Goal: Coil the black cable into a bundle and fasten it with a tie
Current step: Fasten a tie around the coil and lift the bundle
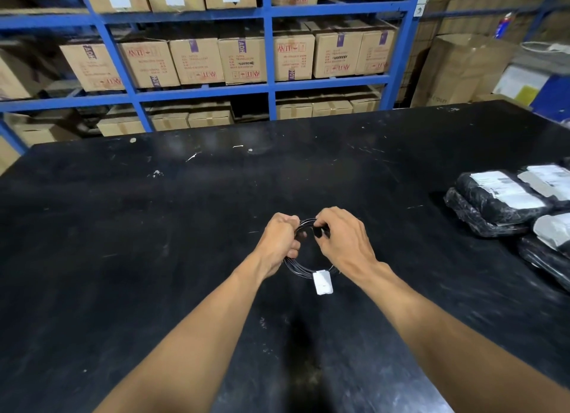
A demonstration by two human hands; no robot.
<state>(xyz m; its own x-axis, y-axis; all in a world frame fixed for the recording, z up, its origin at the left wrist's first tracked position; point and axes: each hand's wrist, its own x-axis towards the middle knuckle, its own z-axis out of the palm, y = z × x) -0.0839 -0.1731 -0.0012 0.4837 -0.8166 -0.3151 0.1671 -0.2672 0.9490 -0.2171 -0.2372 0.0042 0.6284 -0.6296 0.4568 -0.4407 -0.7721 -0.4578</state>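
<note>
While both hands grip the coil above the table, the scene reads left to right like this:

Table (pixel 123 227): black, scuffed, bare on its left and middle.
Left hand (pixel 279 241): fingers curled tight around the coil's left side, closed on the strands.
Cable (pixel 296 266): thin, black, wound into a round coil of several loops, held between the two hands just over the table's middle.
Tag (pixel 322 282): small and white, hanging from the coil's near edge.
Right hand (pixel 342 239): fingertips pinched together at the coil's top, on something dark; whether that is the tie or only cable, I cannot tell.
Parcels (pixel 505 202): black wrapped packs with white labels, well apart at the table's right edge.
Done: the coiling looks finished, since no loose length trails on the table.
Left: the fastening, as far as I judge; no closed tie shows around the bundle.
</note>
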